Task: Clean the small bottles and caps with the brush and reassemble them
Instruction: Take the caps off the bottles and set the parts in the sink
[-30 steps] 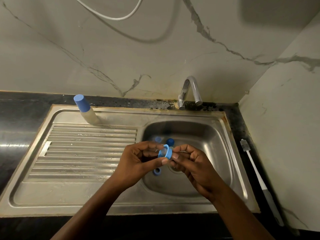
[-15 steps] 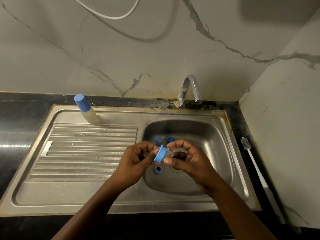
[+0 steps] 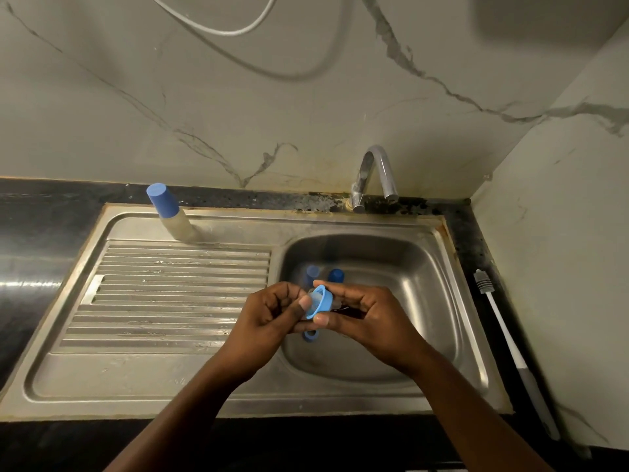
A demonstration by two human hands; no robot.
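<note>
Two bare forearms reach in from the bottom edge and meet over the near left part of the sink [image 3: 136,379] basin. The left hand [image 3: 272,311] has its fingers curled into the palm and its thumb tip pressed against the rim of a blue cap [image 3: 320,301]. The right hand [image 3: 367,315] pinches the same cap between forefinger above and thumb below, its other fingers bent behind. The cap is held above the basin with its open side turned toward the left hand. Something pale and clear shows inside and just behind it, but I cannot tell what it is. Just under the hands a small blue ring [image 3: 309,335] lies on the basin floor. Just beyond the fingers stands a dark blue piece [image 3: 336,275], with a paler, blurred blue shape [image 3: 312,272] to its left. On the dark counter right of the sink lies the brush [image 3: 503,335], bristle end pointing away. At the far corner of the draining board stands a capped bottle [image 3: 170,212], leaning left. The tap [image 3: 374,175] rises behind the basin, and a white cable [image 3: 211,25] loops on the marble wall.
</note>
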